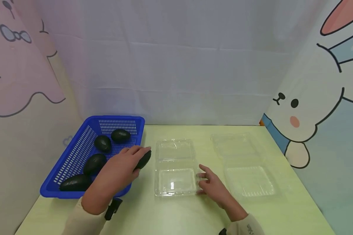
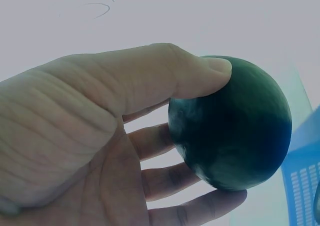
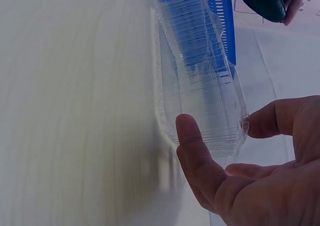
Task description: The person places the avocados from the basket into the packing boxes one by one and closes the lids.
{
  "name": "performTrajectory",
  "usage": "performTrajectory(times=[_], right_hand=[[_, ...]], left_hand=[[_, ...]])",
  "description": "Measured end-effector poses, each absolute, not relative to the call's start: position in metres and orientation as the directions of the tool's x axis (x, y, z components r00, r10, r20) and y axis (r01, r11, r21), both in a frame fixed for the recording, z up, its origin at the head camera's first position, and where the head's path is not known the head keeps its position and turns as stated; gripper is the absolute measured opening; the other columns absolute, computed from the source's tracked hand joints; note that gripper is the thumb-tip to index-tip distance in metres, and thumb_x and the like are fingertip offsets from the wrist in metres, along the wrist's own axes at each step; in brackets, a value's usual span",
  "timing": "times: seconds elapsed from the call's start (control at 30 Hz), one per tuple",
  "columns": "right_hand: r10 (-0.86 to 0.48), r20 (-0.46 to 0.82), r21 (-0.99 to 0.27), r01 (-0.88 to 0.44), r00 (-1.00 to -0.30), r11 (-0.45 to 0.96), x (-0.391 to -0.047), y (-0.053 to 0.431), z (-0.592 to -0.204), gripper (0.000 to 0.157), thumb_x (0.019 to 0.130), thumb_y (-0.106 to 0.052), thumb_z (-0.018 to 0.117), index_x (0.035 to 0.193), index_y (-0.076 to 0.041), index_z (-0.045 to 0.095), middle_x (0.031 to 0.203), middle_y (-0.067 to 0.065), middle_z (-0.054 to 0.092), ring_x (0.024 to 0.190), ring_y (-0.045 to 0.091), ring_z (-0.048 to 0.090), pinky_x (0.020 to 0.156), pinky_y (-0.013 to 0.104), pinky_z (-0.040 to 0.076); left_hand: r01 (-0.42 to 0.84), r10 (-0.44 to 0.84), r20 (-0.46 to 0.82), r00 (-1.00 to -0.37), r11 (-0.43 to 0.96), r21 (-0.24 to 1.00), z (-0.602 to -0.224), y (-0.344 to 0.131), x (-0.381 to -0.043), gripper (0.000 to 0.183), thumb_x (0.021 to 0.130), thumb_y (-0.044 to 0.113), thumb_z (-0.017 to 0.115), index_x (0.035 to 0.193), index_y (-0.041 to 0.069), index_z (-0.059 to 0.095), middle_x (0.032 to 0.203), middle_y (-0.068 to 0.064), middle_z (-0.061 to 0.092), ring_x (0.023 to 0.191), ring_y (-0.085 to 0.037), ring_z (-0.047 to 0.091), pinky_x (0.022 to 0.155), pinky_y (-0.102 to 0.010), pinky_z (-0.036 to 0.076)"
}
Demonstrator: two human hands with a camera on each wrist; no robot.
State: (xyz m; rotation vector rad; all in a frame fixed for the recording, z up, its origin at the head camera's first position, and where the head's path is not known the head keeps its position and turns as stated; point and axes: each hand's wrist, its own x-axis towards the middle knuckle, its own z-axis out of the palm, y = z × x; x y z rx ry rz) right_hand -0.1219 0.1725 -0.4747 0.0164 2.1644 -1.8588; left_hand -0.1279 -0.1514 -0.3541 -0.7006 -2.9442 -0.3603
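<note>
The dark avocado (image 1: 143,160) is in your left hand (image 1: 120,168), raised off the counter (image 1: 164,218) between the blue basket (image 1: 72,156) and the nearer clear box (image 1: 176,182). Your left fingers grip it: the thumb (image 2: 215,66) presses one side while the other fingers (image 2: 200,206) pass behind and along its opposite side. It sits out toward your fingertips, apart from the palm, and in the head view its far end pokes out beyond your fingers.

Your right hand (image 1: 213,187) is at the right side of the nearer box, its fingers loosely bent — one reaches the rim, another lies against the outer wall lower down. You hold the box at that edge with a light touch; whether you are pinching the rim, I cannot tell.

The nearer box lies unfolded on the counter, one half toward you and the other toward the white cloth (image 1: 176,75). A second clear box (image 1: 250,181) lies unfolded too, to the right, beyond your right hand. In the basket on the left you can see four more avocados (image 1: 103,143) — two near the back, two along the left and front, partly beside your left forearm.
</note>
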Motion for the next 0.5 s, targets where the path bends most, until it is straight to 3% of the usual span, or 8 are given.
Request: performTrajectory(times=[0.3,0.5], right_hand=[[-0.184,-0.211,-0.970,0.182,-0.960,0.163,-0.120,0.172,-0.474,0.069,0.094,0.009,0.053,0.159,0.003,0.029,0.138,0.034,0.049,0.110,0.039,0.060,0.078,0.051,0.060],[-0.195,-0.208,-0.971,0.177,-0.959,0.164,-0.120,0.172,-0.473,0.070,0.094,0.009,0.052,0.159,0.004,0.028,0.137,0.034,0.048,0.100,0.034,0.059,0.078,0.051,0.060]], left_hand=[[0.504,0.481,0.152,-0.863,0.839,0.205,-0.367,-0.129,-0.132,0.066,0.085,0.005,0.082,0.145,0.011,0.057,0.136,-0.011,0.061,0.119,-0.036,0.059,0.089,-0.052,0.057],[0.517,0.498,0.138,-0.856,0.829,0.213,-0.370,-0.113,-0.132,0.065,0.084,0.007,0.084,0.143,0.013,0.058,0.134,-0.010,0.062,0.116,-0.035,0.060,0.084,-0.049,0.058]])
